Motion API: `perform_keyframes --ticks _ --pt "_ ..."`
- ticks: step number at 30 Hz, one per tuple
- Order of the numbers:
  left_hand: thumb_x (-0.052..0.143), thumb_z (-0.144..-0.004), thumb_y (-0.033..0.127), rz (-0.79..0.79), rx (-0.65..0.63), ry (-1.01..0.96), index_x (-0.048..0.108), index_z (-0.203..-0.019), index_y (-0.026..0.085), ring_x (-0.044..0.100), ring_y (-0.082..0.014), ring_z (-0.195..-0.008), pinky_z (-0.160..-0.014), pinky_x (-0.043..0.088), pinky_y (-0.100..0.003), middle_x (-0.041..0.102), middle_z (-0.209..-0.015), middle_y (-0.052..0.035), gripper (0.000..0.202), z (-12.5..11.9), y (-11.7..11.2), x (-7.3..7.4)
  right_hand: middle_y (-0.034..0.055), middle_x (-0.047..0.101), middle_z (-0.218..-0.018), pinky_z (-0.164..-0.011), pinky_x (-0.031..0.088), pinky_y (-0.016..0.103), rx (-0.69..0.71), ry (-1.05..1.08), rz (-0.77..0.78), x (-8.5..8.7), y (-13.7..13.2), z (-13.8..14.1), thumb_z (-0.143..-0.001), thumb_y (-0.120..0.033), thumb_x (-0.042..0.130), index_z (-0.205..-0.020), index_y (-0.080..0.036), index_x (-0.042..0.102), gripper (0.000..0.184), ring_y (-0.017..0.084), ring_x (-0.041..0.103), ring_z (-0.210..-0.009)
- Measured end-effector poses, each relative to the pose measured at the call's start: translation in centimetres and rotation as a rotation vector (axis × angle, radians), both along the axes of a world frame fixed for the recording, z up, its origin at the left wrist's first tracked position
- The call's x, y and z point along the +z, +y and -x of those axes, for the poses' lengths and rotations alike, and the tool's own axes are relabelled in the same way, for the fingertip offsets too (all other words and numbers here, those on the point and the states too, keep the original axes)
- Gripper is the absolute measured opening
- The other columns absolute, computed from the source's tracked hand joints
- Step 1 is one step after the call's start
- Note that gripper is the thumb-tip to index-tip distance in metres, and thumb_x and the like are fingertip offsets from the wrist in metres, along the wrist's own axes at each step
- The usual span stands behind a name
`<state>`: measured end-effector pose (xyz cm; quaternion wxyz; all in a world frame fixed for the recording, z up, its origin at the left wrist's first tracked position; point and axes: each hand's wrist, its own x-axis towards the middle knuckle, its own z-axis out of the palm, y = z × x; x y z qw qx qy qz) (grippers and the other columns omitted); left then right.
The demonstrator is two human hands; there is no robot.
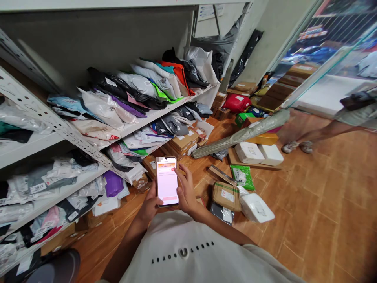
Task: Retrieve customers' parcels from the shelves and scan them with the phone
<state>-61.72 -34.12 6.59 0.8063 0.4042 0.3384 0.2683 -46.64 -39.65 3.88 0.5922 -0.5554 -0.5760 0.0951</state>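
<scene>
A smartphone (167,186) with a lit white-and-pink screen is upright in front of my chest. My left hand (150,202) is closed around its left and lower edge, with the thumb over the bottom left corner. On the phone's other side, my right hand (187,192) has its fingers apart. Its index finger reaches the upper right of the screen and its thumb lies near the right edge. The small writing on the screen is too fine to read.
Metal shelves (147,122) on the left carry many bagged parcels (141,84). Boxes, a green bag (243,177) and white packages (257,207) lie on the wooden floor. A long wrapped roll (241,134) slants across the boxes. Another person's legs (319,131) show at right, by a glass door.
</scene>
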Motion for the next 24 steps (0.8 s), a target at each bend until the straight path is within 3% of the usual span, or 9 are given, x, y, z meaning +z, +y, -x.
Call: perform_keyframes --ticks 5,11,19,22,24 --pt "0.053 -0.054 0.011 -0.02 0.012 -0.049 0.018 -0.154 0.029 0.059 -0.0279 -0.11 -0.074 0.056 -0.031 0.058 -0.135 -0.0049 0.108 0.1 -0.2 -0.2 0.0116 0.024 -0.153 -0.111 0.029 0.06 0.0 0.029 -0.016 -0.3 -0.1 0.1 -0.099 -0.056 0.029 -0.151 -0.03 0.028 0.058 0.035 0.028 -0.14" --pt "0.056 -0.055 0.012 0.013 -0.058 -0.005 0.015 -0.155 0.031 0.061 -0.0296 -0.103 -0.062 0.057 -0.03 0.052 -0.142 -0.0074 0.109 0.3 -0.1 -0.5 0.0099 0.021 -0.154 -0.112 0.028 0.06 0.046 0.022 -0.013 0.6 0.7 -0.9 -0.099 -0.058 0.029 -0.149 -0.032 0.033 0.057 0.034 0.025 -0.142" --pt "0.055 -0.057 0.01 -0.001 -0.15 -0.002 0.014 -0.155 0.033 0.058 -0.0312 -0.105 -0.061 0.059 -0.032 0.049 -0.143 -0.0085 0.109 0.6 -0.1 -0.9 0.0033 0.005 -0.161 -0.112 0.016 0.065 0.049 -0.254 0.007 2.6 2.1 -2.0 -0.097 -0.064 0.027 -0.147 -0.039 0.038 0.058 0.037 0.013 -0.144" --pt "0.055 -0.058 0.01 -0.018 -0.186 -0.011 0.016 -0.155 0.034 0.056 -0.0313 -0.109 -0.067 0.06 -0.034 0.048 -0.144 -0.0072 0.107 0.8 0.1 -1.0 0.0083 0.014 -0.161 -0.115 0.016 0.061 0.013 -0.014 -0.017 1.9 2.2 -1.4 -0.096 -0.066 0.031 -0.153 -0.033 0.026 0.066 0.034 0.017 -0.144" --pt "0.055 -0.056 0.01 -0.015 -0.2 -0.015 0.016 -0.155 0.034 0.055 -0.0319 -0.111 -0.069 0.06 -0.035 0.048 -0.145 -0.0068 0.109 0.9 0.3 -1.0 0.0116 0.03 -0.155 -0.117 0.019 0.054 0.052 0.37 0.026 1.0 2.2 -1.0 -0.09 -0.073 0.038 -0.15 -0.027 0.03 0.076 0.031 0.027 -0.142"
